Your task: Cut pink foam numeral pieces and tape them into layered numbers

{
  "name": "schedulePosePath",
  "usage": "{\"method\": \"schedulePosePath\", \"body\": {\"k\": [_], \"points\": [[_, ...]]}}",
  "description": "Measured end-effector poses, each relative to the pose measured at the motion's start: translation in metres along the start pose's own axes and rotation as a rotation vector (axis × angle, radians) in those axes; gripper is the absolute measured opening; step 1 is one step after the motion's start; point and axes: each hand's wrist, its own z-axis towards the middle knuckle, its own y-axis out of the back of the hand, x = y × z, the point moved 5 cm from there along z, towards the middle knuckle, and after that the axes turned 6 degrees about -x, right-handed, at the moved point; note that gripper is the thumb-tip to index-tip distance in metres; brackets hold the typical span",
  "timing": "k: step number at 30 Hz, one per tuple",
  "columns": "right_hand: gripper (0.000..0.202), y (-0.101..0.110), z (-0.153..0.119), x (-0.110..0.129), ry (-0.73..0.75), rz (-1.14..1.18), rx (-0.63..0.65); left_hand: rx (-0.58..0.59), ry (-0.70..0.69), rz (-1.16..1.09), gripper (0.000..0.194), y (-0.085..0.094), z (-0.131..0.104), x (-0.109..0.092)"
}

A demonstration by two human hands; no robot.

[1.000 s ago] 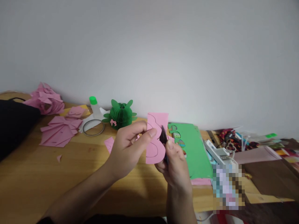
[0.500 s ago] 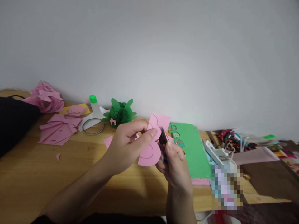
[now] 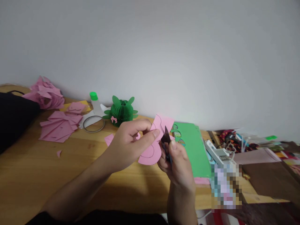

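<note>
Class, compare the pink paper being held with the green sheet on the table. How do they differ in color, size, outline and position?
The pink paper is smaller; the green sheet is larger.
The pink paper has rounded cut edges and drawn curves; the green sheet has long, mostly straight edges.
The left hand holds the pink paper up; the green sheet lies flat.
Both are thin and plain-colored.

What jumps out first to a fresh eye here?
Probably the pink paper with drawn curves, pinched in the left hand mid-view, dark scissors in the right hand beside it. Next, the green pleated paper ball near the wall, then the bright green sheet right of the hands.
</note>
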Motion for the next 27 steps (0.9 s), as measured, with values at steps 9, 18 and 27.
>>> {"method": "schedulePosePath", "body": {"k": [9,18,27], "points": [[0.045,-0.0002,-0.0004,-0.0006,-0.013,-0.001,-0.002,0.008,0.005,-0.001,0.027,0.0,0.0004,-0.0012],[0.046,0.0012,-0.0002,-0.0023,-0.027,-0.027,-0.021,-0.005,-0.017,0.011,0.029,0.0009,-0.0001,-0.0027],[0.048,0.0033,-0.0024,-0.0011,-0.049,-0.103,-0.036,0.034,-0.006,-0.002,0.03,0.0012,0.0015,-0.0063]]}}
